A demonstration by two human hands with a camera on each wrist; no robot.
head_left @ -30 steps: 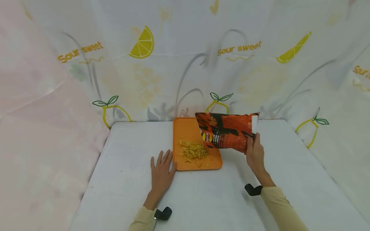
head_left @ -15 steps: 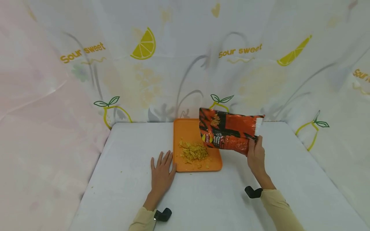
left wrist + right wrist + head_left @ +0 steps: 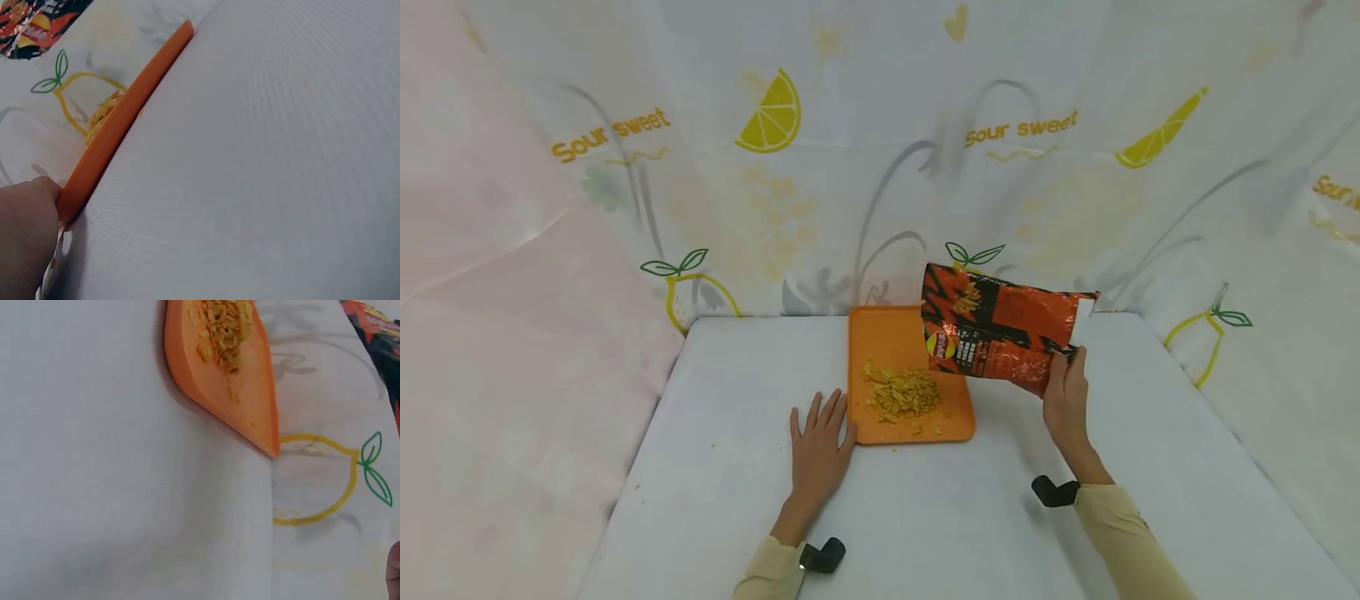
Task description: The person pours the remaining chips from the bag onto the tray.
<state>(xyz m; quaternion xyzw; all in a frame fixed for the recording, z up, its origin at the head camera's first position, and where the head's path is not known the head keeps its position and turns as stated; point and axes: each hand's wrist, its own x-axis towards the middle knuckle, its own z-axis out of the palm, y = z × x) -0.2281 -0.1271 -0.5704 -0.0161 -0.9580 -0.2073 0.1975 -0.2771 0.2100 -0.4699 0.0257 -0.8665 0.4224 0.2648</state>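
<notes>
My right hand (image 3: 1066, 408) grips one end of a red and black chip bag (image 3: 1000, 329), holding it sideways above the right side of an orange tray (image 3: 880, 333). A heap of yellow crisps (image 3: 904, 395) lies in the tray's near half. My left hand (image 3: 820, 454) lies with fingers spread on the table, its thumb side against the tray's left edge. In the left wrist view the thumb (image 3: 28, 231) touches the near corner of the tray (image 3: 119, 125). The right wrist view catches only a sliver of the bag (image 3: 381, 344) and of my right hand (image 3: 394, 572).
The tray stands on a white-covered table (image 3: 730, 375) with several small crumbs (image 3: 712, 445) left of my left hand. Behind it hangs a pale curtain (image 3: 880, 183) printed with lemons and lettering. Each wrist wears a small black camera (image 3: 823, 556).
The bag has moved up and to the right, away from the crisps, and its left end has risen. My left hand and the tray have stayed put.
</notes>
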